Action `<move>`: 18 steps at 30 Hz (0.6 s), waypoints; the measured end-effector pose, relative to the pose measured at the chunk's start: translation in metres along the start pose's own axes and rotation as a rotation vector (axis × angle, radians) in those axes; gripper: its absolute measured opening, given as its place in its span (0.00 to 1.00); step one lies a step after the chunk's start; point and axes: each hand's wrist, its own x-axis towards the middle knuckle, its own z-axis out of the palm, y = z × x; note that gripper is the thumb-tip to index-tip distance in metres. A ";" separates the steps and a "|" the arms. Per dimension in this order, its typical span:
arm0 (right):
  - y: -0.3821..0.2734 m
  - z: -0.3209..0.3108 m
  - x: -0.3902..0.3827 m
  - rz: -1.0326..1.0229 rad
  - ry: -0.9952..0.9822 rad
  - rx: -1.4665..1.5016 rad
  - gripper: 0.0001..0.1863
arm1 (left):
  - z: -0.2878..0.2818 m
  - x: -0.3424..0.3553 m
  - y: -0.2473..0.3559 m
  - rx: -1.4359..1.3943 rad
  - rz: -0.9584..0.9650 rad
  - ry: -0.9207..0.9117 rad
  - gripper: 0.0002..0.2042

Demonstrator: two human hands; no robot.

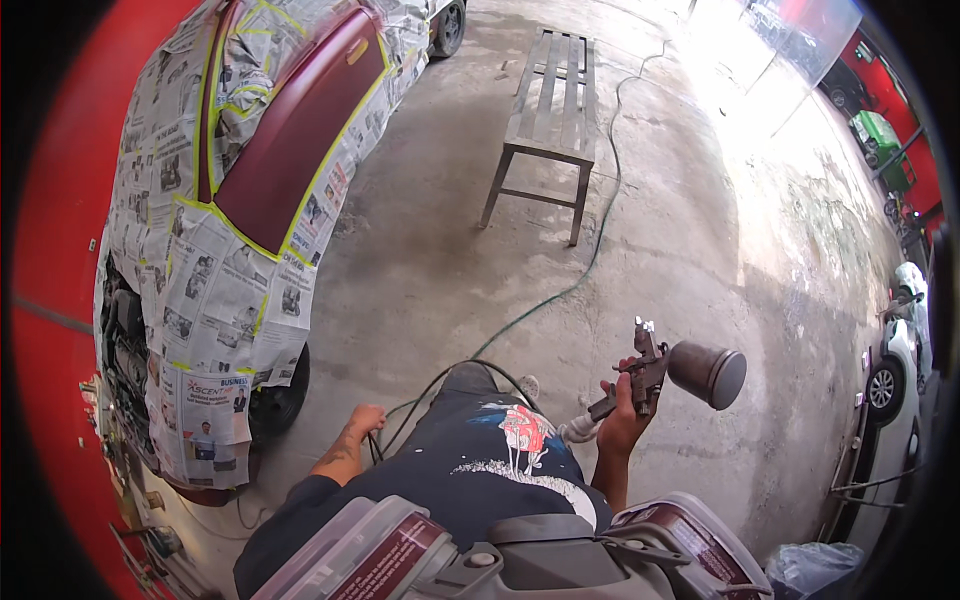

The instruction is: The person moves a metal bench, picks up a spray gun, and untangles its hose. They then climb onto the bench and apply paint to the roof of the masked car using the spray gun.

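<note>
My right hand [622, 425] is wrapped round the handle of a spray gun [645, 372]. A grey paint cup [708, 375] sticks out from the gun's right side, lying on its side. At my left, my left hand [368, 419] is closed round a dark air hose [425, 392], which loops in front of my body. To the left stands a car covered in newspaper [205, 300] edged with yellow-green tape. Its dark red door panel [300, 130] is left bare, well away from both hands.
A slatted metal bench [550, 105] stands ahead. The green hose [600, 235] runs along the concrete floor to its right. A white car [890, 390] is at far right, near a plastic bag [815, 567]. Respirator cartridges [375, 555] fill the lower edge.
</note>
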 end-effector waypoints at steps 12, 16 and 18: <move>0.024 0.080 0.164 0.026 -0.083 -0.189 0.14 | 0.040 0.044 0.179 -0.113 0.179 -0.009 0.16; 0.034 0.115 0.208 0.151 -0.137 -0.094 0.12 | 0.023 0.076 0.233 -0.079 0.098 0.004 0.16; 0.031 0.141 0.230 0.180 -0.192 -0.047 0.14 | 0.006 0.081 0.275 -0.058 0.098 0.030 0.16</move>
